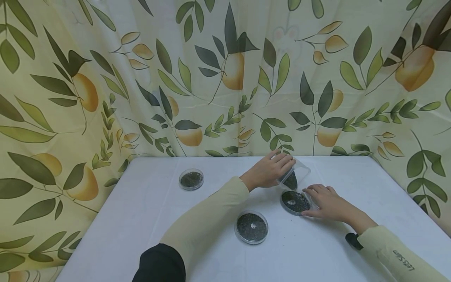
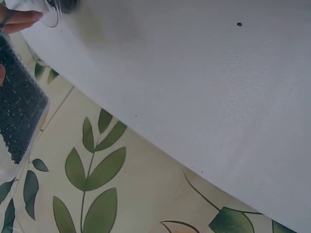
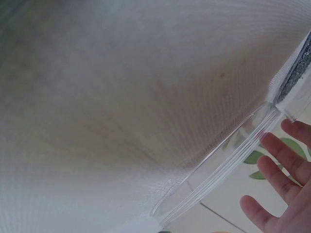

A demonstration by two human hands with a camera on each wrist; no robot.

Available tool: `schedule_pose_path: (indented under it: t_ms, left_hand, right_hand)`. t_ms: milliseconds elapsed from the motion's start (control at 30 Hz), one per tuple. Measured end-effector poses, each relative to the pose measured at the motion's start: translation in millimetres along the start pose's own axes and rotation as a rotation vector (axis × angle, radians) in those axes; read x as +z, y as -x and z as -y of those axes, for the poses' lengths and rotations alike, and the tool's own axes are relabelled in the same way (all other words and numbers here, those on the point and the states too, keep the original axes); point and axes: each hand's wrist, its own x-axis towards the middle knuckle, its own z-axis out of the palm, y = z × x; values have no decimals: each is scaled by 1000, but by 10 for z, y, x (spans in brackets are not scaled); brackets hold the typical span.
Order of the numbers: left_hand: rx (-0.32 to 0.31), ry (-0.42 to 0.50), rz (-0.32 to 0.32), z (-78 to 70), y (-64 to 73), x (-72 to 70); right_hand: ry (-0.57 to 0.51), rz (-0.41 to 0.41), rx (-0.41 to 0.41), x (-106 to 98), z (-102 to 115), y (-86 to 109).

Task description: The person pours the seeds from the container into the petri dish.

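Note:
My left hand (image 1: 269, 170) holds a clear, angular plastic container (image 1: 299, 170), tilted downward with dark grains (image 1: 290, 181) at its low end. Whether it is a box or a stiff bag is hard to tell. Directly below lies a petri dish (image 1: 294, 202) of dark grains with a pale patch. At the dish's right side, the thumb and fingers of my right hand (image 1: 327, 203) grip its rim. In the right wrist view the other fingers (image 3: 279, 179) are spread near a clear ridged plastic rim (image 3: 218, 167); its owner is unclear.
Another petri dish (image 1: 251, 227) of dark grains sits nearer me, left of the gripped one. A third petri dish (image 1: 191, 179) stands at the back left. A white cloth covers the table (image 1: 141, 203); a leaf-patterned curtain (image 1: 218, 98) hangs behind it. Tiny dark specks dot the cloth.

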Motion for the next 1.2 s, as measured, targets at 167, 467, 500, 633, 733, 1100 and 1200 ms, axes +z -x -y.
schedule_pose_path:
  t_ms: [167, 467, 500, 633, 733, 1100, 1200]
  left_hand:
    - [-5, -20, -14, -7, -12, 8]
    - [-26, -38, -34, -18, -28, 6]
    - [-29, -36, -35, -18, -29, 3]
    - [-40, -35, -35, -15, -29, 2]
    - [-47, -41, -28, -10, -23, 14]
    - [-165, 63, 46, 45, 88, 112]
    - [-206, 79, 65, 78, 148, 147]
  right_hand:
    - [-3, 4, 0, 0, -1, 0]
    - [-5, 7, -4, 8, -16, -4]
    - [-4, 9, -3, 11, -17, -5]
    - [-5, 12, 0, 19, -21, -8]
    - [-6, 14, 3, 23, -24, -9]
    - [-10, 21, 6, 22, -24, -15]
    - [-9, 21, 5, 19, -22, -15]
